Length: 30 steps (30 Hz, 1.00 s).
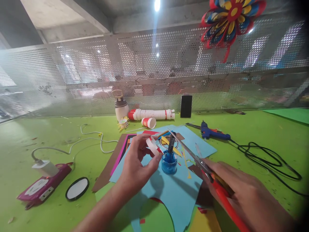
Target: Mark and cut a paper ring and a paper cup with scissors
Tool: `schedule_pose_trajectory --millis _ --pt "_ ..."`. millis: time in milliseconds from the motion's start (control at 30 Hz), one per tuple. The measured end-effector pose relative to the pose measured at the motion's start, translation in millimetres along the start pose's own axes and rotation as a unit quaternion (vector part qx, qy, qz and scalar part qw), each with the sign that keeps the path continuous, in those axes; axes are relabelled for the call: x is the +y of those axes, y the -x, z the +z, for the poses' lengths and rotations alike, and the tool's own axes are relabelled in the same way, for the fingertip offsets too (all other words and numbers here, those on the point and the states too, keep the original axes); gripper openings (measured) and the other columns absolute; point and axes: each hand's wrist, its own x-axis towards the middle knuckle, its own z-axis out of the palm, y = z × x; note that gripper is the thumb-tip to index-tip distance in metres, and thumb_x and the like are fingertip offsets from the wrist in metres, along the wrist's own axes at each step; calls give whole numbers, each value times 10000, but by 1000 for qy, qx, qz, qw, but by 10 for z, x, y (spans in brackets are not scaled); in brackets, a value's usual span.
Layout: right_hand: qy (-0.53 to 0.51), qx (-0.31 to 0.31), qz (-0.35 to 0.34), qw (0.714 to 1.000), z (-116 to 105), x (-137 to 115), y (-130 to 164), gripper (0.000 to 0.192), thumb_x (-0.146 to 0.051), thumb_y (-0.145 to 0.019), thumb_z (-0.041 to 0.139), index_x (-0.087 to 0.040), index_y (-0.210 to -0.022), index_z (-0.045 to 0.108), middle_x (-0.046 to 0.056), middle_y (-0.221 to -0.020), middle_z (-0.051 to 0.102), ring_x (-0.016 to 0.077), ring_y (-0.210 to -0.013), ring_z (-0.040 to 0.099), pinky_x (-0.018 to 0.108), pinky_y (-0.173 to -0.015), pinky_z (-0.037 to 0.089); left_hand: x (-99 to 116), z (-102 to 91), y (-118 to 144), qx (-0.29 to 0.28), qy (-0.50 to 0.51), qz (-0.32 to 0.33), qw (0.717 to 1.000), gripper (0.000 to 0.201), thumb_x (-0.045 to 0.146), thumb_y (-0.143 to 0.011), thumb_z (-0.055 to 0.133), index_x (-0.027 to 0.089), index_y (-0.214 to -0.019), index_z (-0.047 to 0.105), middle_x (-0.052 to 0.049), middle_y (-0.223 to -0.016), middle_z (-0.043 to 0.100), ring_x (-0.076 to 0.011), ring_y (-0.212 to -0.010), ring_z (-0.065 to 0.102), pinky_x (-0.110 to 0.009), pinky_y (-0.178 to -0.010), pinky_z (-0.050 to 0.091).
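A curled strip of white paper with a red edge is pinched between the thumb and fingertips of the left hand, held up just above the table. The right hand is wrapped around the red handles of a pair of scissors, with the blades parted a bit and pointed up and to the left, toward the strip but not touching it.

Looks like the trimming step is in hand. For the next move, the strip probably has to be fed between the blades and kept steady, since it's thin and springy and could easily be bent or cut crooked. The strip itself looks narrow and looped, like a rim cut off a paper cup.

Just beyond the fingers sits a small blue jar with a dark stick in it, on a blue paper sheet. Farther off: 1 loose paper cup, a stack of cups lying on its side, and a blue glue gun to the right.
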Motion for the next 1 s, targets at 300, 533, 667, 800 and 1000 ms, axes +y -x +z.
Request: schedule_pose_trajectory --millis 300,533,667,800,1000 --pt "-59 43 89 993 -35 44 -106 357 -352 -941 575 -192 -1249 657 126 -1123 756 266 -890 768 331 -715 646 -54 -8 30 -10 -18 25 999 485 176 -842 700 219 -1279 494 -124 -1255 654 -196 -1038 691 -320 -854 605" --pt "67 79 156 982 -27 368 -242 475 -407 -890 593 -135 -1272 670 140 -1068 785 309 -852 768 397 -740 608 -23 -16 8 29 14 0 999 484 217 -828 713 196 -1280 542 -131 -1287 649 -214 -1081 690 -358 -922 601" --pt "104 64 179 976 -36 438 -324 424 -400 -916 581 -154 -1246 681 127 -1030 800 287 -836 771 355 -706 593 -10 -173 -80 -125 128 -98 979 421 348 -898 607 164 -1276 600 -147 -1166 715 -248 -959 737 -385 -752 648" --pt "160 43 195 967 -67 412 -353 400 -411 -973 543 -158 -1261 656 135 -1031 785 282 -866 756 377 -738 573 -31 -274 -162 -104 -53 -65 991 490 275 -779 752 137 -1239 657 -80 -904 753 -211 -826 729 -392 -795 632" --pt "209 -22 208 955 -108 393 -368 333 -361 -993 595 -181 -1273 604 79 -1179 686 220 -972 695 434 -839 583 128 -271 -136 -98 205 -126 966 523 258 -800 763 177 -1292 605 -105 -1065 750 -208 -923 722 -359 -827 606"
